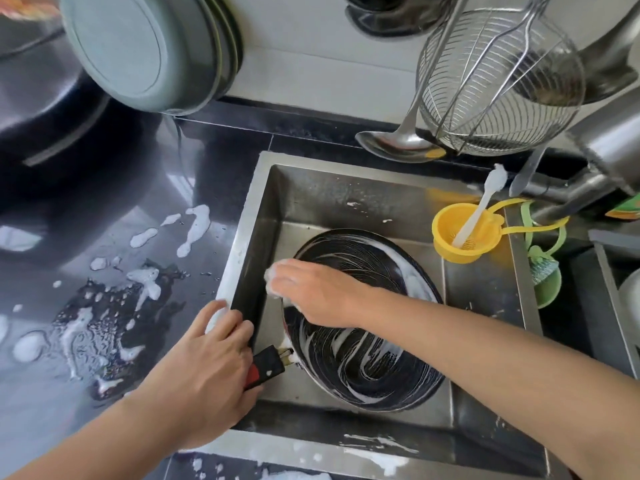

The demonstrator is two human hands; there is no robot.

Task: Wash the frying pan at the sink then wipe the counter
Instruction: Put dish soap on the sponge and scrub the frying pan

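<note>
A black frying pan (pixel 363 355) lies in the steel sink (pixel 270 202), its inside streaked with white soap foam. My left hand (pixel 204 372) grips the pan's black and red handle (pixel 265 370) at the sink's left edge. My right hand (pixel 315 292) presses a foamy white sponge (pixel 272 280) against the pan's upper left rim, and the sponge is mostly hidden under my fingers. To the left of the sink, the dark counter (pixel 104 220) is wet with patches of foam (pixel 194 226).
A yellow strainer cup (pixel 465 239) holding a white brush hangs at the sink's right side, with a green scrubber holder (pixel 547 275) beside it. A ladle (pixel 398 143) and wire skimmer (pixel 498 84) hang behind the sink. Green plates (pixel 145 50) lean at the back left.
</note>
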